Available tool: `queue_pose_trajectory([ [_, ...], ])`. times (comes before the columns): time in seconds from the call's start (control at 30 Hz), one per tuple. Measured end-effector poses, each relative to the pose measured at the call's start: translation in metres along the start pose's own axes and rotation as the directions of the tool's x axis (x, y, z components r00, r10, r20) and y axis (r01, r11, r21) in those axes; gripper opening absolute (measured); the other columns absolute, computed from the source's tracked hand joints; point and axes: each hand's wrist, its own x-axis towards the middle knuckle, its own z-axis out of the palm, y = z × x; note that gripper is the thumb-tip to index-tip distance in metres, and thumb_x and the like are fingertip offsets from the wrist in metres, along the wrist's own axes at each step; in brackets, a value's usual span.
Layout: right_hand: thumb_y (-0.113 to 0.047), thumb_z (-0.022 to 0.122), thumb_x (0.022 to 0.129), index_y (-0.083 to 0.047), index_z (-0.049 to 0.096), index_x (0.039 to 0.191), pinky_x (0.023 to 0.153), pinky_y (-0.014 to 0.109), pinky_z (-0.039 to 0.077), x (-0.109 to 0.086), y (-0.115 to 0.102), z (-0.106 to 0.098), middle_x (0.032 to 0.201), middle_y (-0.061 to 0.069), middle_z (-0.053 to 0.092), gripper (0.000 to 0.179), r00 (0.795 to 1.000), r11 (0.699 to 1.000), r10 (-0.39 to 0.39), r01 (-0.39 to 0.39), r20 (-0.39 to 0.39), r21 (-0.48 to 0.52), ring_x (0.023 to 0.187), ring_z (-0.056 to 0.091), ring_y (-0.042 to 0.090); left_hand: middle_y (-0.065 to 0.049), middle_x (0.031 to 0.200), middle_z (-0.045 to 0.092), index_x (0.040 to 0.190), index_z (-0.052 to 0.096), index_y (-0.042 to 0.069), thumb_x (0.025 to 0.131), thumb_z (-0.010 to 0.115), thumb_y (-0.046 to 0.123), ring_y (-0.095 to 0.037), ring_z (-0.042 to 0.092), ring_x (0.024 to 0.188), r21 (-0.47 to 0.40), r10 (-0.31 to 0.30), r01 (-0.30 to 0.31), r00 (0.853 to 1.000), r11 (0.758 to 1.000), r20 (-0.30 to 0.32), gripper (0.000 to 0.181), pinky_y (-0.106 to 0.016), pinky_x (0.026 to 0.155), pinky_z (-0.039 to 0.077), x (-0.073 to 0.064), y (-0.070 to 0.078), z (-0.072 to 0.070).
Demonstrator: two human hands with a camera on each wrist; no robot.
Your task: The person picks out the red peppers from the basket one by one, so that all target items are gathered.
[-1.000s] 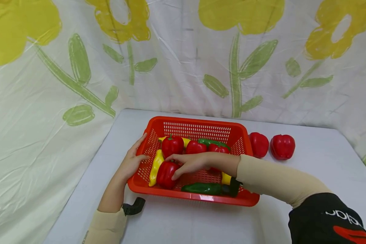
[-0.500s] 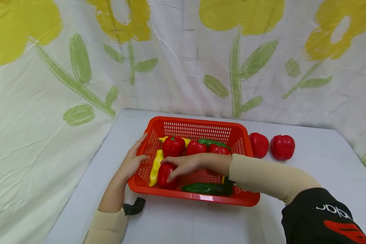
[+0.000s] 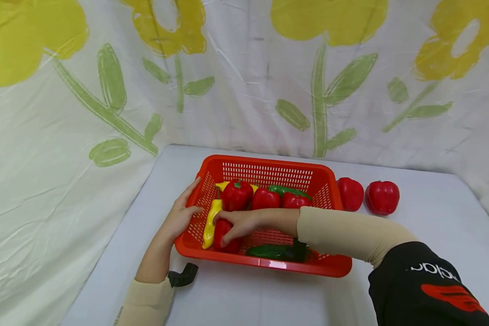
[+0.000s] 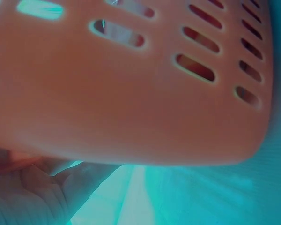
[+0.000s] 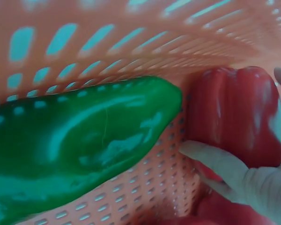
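My left hand (image 3: 177,219) grips the left rim of an orange-red plastic basket (image 3: 285,266), thumb over the edge and fingers along the outside. The left wrist view is mostly filled by the slotted basket wall (image 4: 131,108). Inside the basket, my right hand (image 3: 244,222) holds a red bell pepper (image 3: 219,235) at the near left corner, fingers over its top and thumb on its near side. The right wrist view shows the thumb (image 5: 225,164) against this pepper. A long yellow pepper (image 3: 210,226) lies left of it, and a dark green pepper (image 3: 270,251) lies along the near wall.
Farther back in the basket sit more red bell peppers (image 3: 236,194), a green pepper (image 3: 287,190) and another yellow one (image 3: 222,185). Two red bell peppers (image 3: 382,198) stand on the white table (image 3: 236,299) right of the basket. A flower-printed cloth (image 3: 244,90) hangs behind.
My right hand has shifted slightly left and settled farther around the red bell pepper. The left hand keeps its place on the basket rim, and the whole head view has shifted a little.
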Motion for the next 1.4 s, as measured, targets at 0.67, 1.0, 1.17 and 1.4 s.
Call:
queue_pose_trajectory([
  [0.67,-0.036,0.079,0.069,-0.025,0.051,0.108,0.073,0.022,0.052,0.011,-0.011,0.008,0.101,-0.001,0.052,0.05,0.984,0.956,-0.019,-0.033,-0.175,-0.29,0.095,0.048,0.012,-0.004,0.155,0.018,0.148,0.021,0.034,0.089,0.042,-0.001,-0.035,0.038,0.13,0.005,0.0,0.0,1.0,1.0,-0.002,0.072,-0.046,0.094,0.048,0.0,0.002,0.001],
  [1.0,-0.037,0.078,0.071,-0.026,0.053,0.106,0.071,0.02,0.048,0.014,-0.007,0.01,0.097,-0.001,0.052,0.045,0.985,0.942,-0.032,-0.027,-0.171,-0.334,0.092,0.048,0.012,-0.003,0.156,0.016,0.148,0.021,0.035,0.089,0.042,-0.002,-0.034,0.036,0.133,-0.003,-0.003,0.003,1.0,1.0,0.005,0.072,-0.047,0.095,0.046,0.001,-0.001,0.001],
  [1.17,-0.034,0.077,0.072,-0.025,0.054,0.112,0.072,0.02,0.047,0.013,-0.006,0.009,0.097,-0.001,0.051,0.046,0.986,0.926,-0.05,-0.013,-0.157,-0.378,0.09,0.048,0.012,-0.004,0.156,0.017,0.148,0.021,0.035,0.088,0.042,-0.002,-0.035,0.036,0.133,-0.003,-0.005,0.005,1.0,1.0,0.0,0.073,-0.047,0.095,0.046,0.001,-0.001,0.001],
  [1.4,-0.04,0.077,0.071,-0.025,0.054,0.106,0.067,0.018,0.05,0.006,-0.006,0.006,0.098,-0.002,0.052,0.045,0.985,0.936,-0.082,0.023,-0.155,-0.352,0.093,0.049,0.011,-0.004,0.156,0.018,0.148,0.022,0.035,0.088,0.042,-0.001,-0.035,0.038,0.131,-0.003,-0.009,0.009,1.0,1.0,-0.004,0.072,-0.046,0.093,0.048,-0.001,-0.001,0.001],
])
